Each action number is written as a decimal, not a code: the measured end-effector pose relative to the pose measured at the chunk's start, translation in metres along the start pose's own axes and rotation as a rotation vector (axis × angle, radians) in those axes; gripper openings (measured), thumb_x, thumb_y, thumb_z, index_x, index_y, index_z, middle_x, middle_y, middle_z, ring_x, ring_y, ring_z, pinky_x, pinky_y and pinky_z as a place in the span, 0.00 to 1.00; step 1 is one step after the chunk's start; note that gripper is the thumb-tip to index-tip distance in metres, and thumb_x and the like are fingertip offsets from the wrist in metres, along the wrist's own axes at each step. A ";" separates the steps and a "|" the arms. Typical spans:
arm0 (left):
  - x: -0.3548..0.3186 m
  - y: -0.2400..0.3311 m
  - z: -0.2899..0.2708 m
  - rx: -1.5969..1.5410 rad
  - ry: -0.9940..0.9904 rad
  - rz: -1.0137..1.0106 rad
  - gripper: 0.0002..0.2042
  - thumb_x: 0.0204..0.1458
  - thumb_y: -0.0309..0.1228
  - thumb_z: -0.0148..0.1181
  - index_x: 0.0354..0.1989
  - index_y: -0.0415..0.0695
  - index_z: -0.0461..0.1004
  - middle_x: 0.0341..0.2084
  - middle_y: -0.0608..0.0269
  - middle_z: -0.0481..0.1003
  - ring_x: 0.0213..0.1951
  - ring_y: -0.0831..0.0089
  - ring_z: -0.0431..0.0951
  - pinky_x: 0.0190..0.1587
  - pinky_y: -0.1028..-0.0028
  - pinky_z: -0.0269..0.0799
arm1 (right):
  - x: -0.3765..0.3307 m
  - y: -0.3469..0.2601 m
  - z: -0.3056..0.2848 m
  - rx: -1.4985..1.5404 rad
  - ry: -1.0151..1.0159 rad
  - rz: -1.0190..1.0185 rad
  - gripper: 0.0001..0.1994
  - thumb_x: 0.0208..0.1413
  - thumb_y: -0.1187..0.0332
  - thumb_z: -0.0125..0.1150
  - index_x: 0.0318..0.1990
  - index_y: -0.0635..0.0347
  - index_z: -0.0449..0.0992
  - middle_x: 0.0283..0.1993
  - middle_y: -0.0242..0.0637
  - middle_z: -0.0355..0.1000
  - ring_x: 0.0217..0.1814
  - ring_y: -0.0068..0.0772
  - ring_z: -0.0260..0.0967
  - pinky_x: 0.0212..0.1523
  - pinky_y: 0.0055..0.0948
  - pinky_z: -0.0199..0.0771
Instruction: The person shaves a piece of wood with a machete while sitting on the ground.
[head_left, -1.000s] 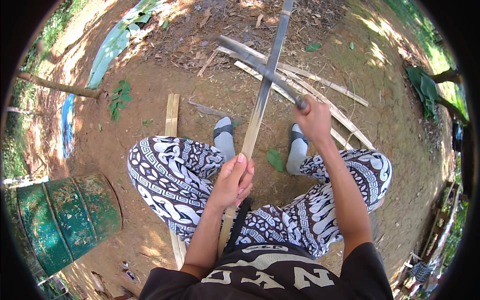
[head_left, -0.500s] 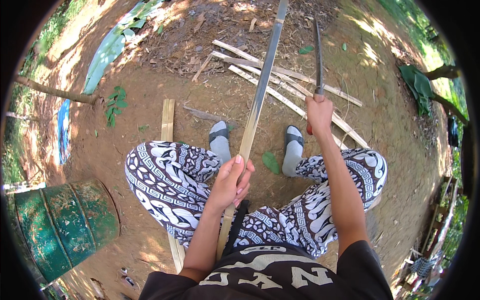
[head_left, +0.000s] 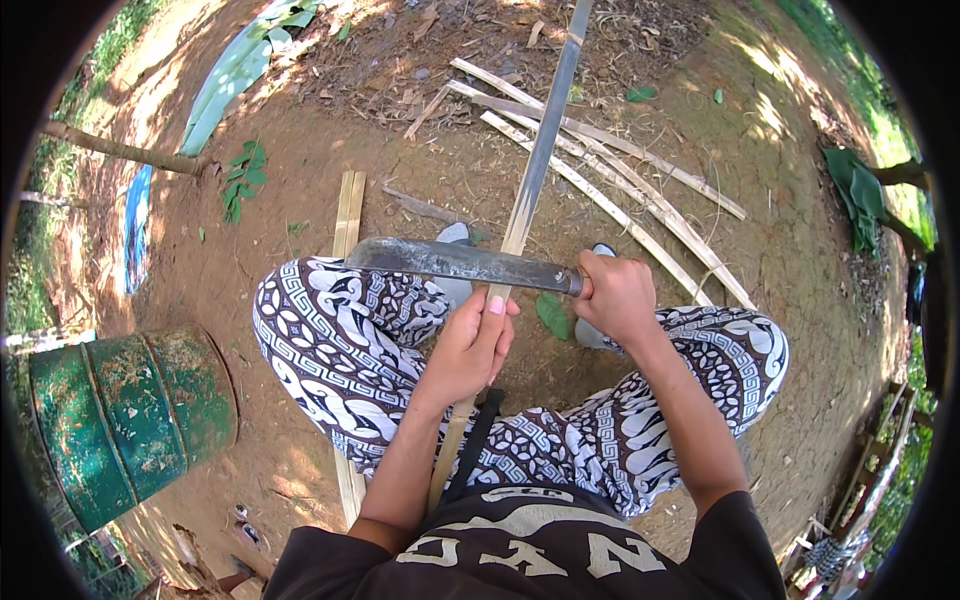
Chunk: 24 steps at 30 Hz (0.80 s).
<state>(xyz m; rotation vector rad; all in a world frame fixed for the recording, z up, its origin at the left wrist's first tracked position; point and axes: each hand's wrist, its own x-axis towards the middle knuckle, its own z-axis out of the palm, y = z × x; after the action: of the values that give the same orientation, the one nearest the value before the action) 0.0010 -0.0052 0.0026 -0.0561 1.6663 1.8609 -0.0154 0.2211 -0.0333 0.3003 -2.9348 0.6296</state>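
My left hand is closed around a long bamboo strip, which runs from my waist up past the top of the view. Its far part is dark grey; pale, scraped wood shows nearer my hand. My right hand grips the handle of a machete. The broad, dark blade lies crosswise over the strip just beyond my left fingers, its tip above my left knee. Whether the edge touches the strip or bites into it, I cannot tell.
Several split bamboo strips lie on the soil ahead. Another pale pair passes under my left leg. A rusty green drum lies at the left, near a branch and a large leaf. A wooden structure stands at the right.
The machete has swung from pointing away at the right to lying across the bamboo strip. My right hand has come down and slightly left; my left hand keeps its hold.
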 end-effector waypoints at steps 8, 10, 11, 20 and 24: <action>-0.001 -0.009 -0.001 -0.095 -0.068 0.030 0.14 0.71 0.41 0.36 0.43 0.44 0.63 0.16 0.74 0.56 0.11 0.86 0.52 0.12 0.82 0.53 | 0.005 0.014 0.015 -0.029 0.071 -0.028 0.12 0.34 0.70 0.66 0.26 0.58 0.68 0.20 0.41 0.70 0.24 0.51 0.71 0.28 0.46 0.71; -0.006 -0.013 -0.001 -0.102 -0.061 -0.034 0.14 0.71 0.41 0.37 0.43 0.44 0.63 0.16 0.75 0.56 0.12 0.86 0.52 0.12 0.82 0.53 | 0.016 0.025 0.016 -0.058 0.100 0.094 0.07 0.40 0.71 0.63 0.25 0.60 0.71 0.20 0.44 0.71 0.25 0.51 0.73 0.29 0.45 0.73; -0.009 -0.016 -0.001 -0.105 -0.058 -0.068 0.14 0.71 0.42 0.37 0.43 0.44 0.63 0.16 0.75 0.56 0.12 0.86 0.52 0.12 0.82 0.53 | 0.026 0.035 0.015 -0.059 0.130 0.220 0.04 0.45 0.72 0.60 0.24 0.61 0.72 0.20 0.47 0.71 0.24 0.51 0.74 0.28 0.43 0.74; 0.001 0.008 -0.002 -0.187 -0.126 0.018 0.17 0.71 0.41 0.33 0.45 0.41 0.66 0.14 0.73 0.56 0.07 0.84 0.53 0.10 0.82 0.54 | 0.043 0.032 -0.033 0.195 0.209 0.460 0.07 0.50 0.70 0.56 0.28 0.65 0.76 0.22 0.51 0.73 0.22 0.53 0.71 0.28 0.43 0.74; -0.001 0.012 -0.007 -0.183 -0.094 0.005 0.19 0.71 0.42 0.33 0.47 0.39 0.66 0.12 0.72 0.55 0.07 0.84 0.53 0.09 0.82 0.53 | 0.021 0.009 -0.025 0.131 0.081 0.177 0.04 0.44 0.72 0.58 0.26 0.61 0.71 0.21 0.45 0.71 0.22 0.52 0.70 0.28 0.45 0.72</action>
<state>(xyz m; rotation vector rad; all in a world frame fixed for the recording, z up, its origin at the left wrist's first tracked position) -0.0064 -0.0117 0.0121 -0.0397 1.4312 1.9848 -0.0360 0.2356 -0.0104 0.0261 -2.8684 0.8388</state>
